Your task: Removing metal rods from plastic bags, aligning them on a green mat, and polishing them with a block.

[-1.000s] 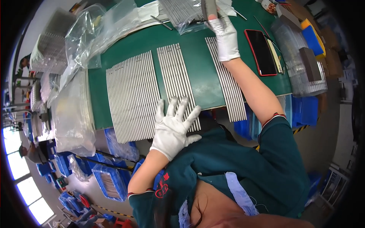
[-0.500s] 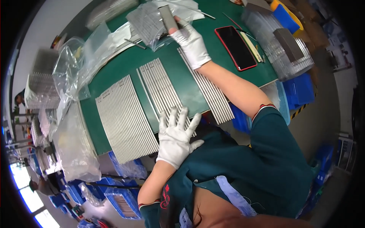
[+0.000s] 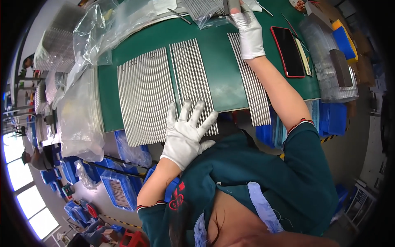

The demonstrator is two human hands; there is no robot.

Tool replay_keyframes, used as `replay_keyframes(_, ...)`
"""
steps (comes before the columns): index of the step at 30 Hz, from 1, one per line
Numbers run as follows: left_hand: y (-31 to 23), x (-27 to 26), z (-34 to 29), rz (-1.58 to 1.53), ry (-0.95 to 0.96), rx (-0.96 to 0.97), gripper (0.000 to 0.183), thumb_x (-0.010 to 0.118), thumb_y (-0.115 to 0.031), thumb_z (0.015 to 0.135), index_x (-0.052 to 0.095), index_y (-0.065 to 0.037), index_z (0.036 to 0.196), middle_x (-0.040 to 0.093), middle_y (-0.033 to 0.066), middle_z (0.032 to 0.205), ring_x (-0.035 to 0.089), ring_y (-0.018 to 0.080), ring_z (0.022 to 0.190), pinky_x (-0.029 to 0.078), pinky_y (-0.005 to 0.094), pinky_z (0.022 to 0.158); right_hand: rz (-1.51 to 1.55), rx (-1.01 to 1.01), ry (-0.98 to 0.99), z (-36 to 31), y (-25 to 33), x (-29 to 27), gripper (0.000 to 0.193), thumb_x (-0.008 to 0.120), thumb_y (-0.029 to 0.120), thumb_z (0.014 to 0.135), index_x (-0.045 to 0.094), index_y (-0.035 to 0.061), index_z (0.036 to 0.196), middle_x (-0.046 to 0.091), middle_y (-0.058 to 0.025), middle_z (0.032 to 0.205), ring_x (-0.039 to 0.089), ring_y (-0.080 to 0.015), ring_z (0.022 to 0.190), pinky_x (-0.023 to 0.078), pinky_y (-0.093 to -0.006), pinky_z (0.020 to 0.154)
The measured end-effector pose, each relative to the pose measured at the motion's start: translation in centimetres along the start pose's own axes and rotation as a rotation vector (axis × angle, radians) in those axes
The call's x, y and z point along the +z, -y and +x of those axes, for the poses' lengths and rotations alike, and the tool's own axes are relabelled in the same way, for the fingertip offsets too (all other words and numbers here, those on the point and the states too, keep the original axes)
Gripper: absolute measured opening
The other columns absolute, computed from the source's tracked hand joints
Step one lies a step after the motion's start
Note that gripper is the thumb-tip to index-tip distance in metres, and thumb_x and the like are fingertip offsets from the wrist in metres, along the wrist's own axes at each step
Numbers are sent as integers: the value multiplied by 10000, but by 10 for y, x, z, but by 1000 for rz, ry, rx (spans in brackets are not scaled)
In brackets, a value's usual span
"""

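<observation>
Resting flat with its fingers spread wide, the left hand point(image 3: 186, 136) in a white glove lies on the near end of the middle row of thin metal rods point(image 3: 192, 82), close to the front edge of the green tabletop point(image 3: 220, 78). It holds nothing. The rods in that row lie side by side like a little fence, and they run away from the person. A wider row of rods point(image 3: 144, 94) lies just to the left of it, touching or almost touching. A narrow row of rods point(image 3: 249, 82) lies well to the right, and the bare right forearm crosses over it. The right hand point(image 3: 248, 31), also in a white glove, reaches to the far side of the tabletop. It is closed around a small bunch of rods point(image 3: 231, 5) that stands up out of its grip. Right beside that hand is a clear plastic bag point(image 3: 204, 10) with more rods in it. A black phone in a red case point(image 3: 289, 51) lies flat to the right of the arm. Clear plastic boxes point(image 3: 329, 61) sit at the right end of the tabletop. Big clear plastic bags point(image 3: 82, 119) are piled at the left side. Blue bins point(image 3: 117, 189) sit on the floor below.
</observation>
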State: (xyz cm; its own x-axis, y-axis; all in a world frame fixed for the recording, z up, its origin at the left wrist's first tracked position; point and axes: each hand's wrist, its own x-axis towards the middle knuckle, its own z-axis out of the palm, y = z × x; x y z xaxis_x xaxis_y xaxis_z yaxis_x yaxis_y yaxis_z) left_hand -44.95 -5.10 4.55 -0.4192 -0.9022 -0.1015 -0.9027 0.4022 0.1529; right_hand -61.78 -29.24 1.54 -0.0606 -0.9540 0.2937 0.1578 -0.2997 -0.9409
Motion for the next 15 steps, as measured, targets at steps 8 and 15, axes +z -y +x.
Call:
replay_keyframes(8, -9, 6, 9, -60, -21, 46, 789, 720, -499, 717, 445, -206, 1395, 438, 169, 1409, 364, 404, 1325, 183, 575, 1124, -16, -22, -4, -2, -1, 1, 523, 632, 255, 939, 487, -32, 1351, 587, -98, 1203, 554, -156, 1038, 439, -266, 910)
replay_keyframes(15, 26, -4, 47, 8, -132, 166, 834, 562, -630, 791, 359, -186, 1468, 392, 184, 1456, 356, 407, 1342, 194, 565, 1130, -53, -55, -32, 2, -3, 1, 507, 625, 267, 941, 506, -35, 1331, 593, -113, 1246, 546, -171, 1108, 421, -280, 957)
